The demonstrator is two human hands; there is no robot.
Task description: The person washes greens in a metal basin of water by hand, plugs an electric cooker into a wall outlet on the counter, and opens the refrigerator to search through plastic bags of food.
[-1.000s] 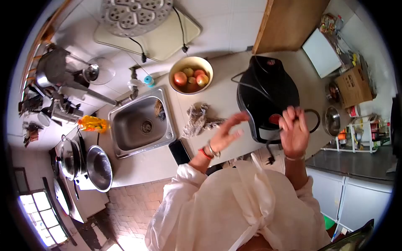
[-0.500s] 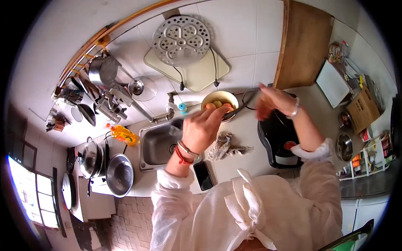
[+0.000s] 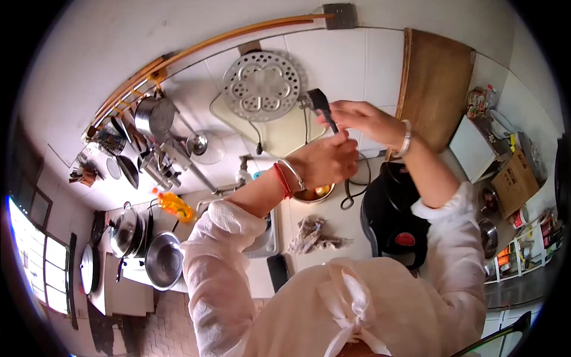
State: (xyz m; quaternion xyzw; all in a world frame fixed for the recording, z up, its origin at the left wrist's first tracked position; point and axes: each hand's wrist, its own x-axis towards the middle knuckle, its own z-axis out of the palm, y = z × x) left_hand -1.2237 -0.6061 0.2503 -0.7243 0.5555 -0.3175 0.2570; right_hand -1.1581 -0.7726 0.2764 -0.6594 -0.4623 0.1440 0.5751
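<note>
My left hand (image 3: 333,157), with red bands and a bangle at the wrist, is closed around the lower part of a black object (image 3: 321,101). The object has a wide flat upper end and a narrow lower part, like a plug on a cord; its exact kind is unclear. My right hand (image 3: 372,122) has its fingers stretched out, their tips against the object's narrow part. Below my left hand, partly hidden by it, a bowl (image 3: 310,200) holds round orange and yellow pieces. A black cord loop (image 3: 347,202) lies beside a black appliance (image 3: 395,220).
A crumpled cloth (image 3: 318,235) and a phone (image 3: 277,272) lie on the counter. My left sleeve partly covers the sink (image 3: 270,241). Farther left are an orange bottle (image 3: 174,204) and a metal basin (image 3: 164,262). A perforated steamer plate (image 3: 262,86) hangs on the wall.
Both hands have risen, my left also moving right and my right slightly left, bringing them close together. The black object now points up, and more of the cord loop shows. My view has shifted.
</note>
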